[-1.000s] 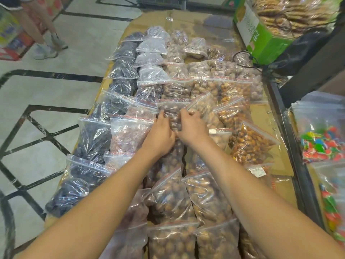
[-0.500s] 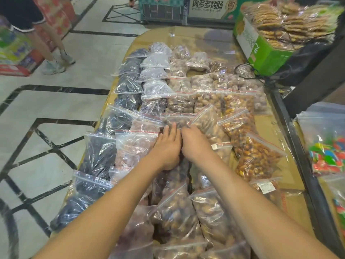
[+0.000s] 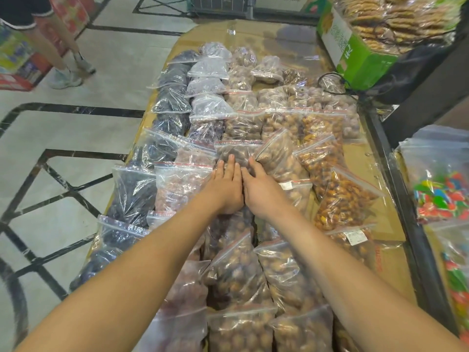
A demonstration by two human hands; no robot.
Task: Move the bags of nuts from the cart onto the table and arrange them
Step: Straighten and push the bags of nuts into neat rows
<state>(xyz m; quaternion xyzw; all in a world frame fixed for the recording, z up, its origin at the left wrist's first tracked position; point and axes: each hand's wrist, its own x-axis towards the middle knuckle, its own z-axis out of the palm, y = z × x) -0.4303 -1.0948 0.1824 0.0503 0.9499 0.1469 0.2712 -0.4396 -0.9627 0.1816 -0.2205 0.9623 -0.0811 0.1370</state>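
The bags of nuts [image 3: 243, 265] cover most of the table [image 3: 365, 163], laid overlapping in about five rows that run from the near edge toward the far edge; I cannot count them exactly, since many hide under their neighbours, but well over thirty show. All are clear zip bags with a thin red line along the seal. The row along the left edge holds dark, almost black contents [image 3: 134, 191], the next row pinkish-brown ones [image 3: 180, 184], the middle rows round brown nuts, and the row nearest the right edge glossy orange-brown ones [image 3: 340, 199]. Two of the bags on the right show white price labels [image 3: 355, 236]. Both my hands lie side by side, touching, in the middle of the table: my left hand [image 3: 225, 184] rests flat with straight fingers on a bag of dark brown nuts [image 3: 236, 151], and my right hand [image 3: 261, 186] rests beside it with its fingers relaxed against the same bag, gripping nothing. At the far right corner stands one green box [image 3: 360, 59] heaped with packed biscuits [image 3: 396, 19]. Beyond the right edge lie two bags of coloured sweets [image 3: 441, 189].
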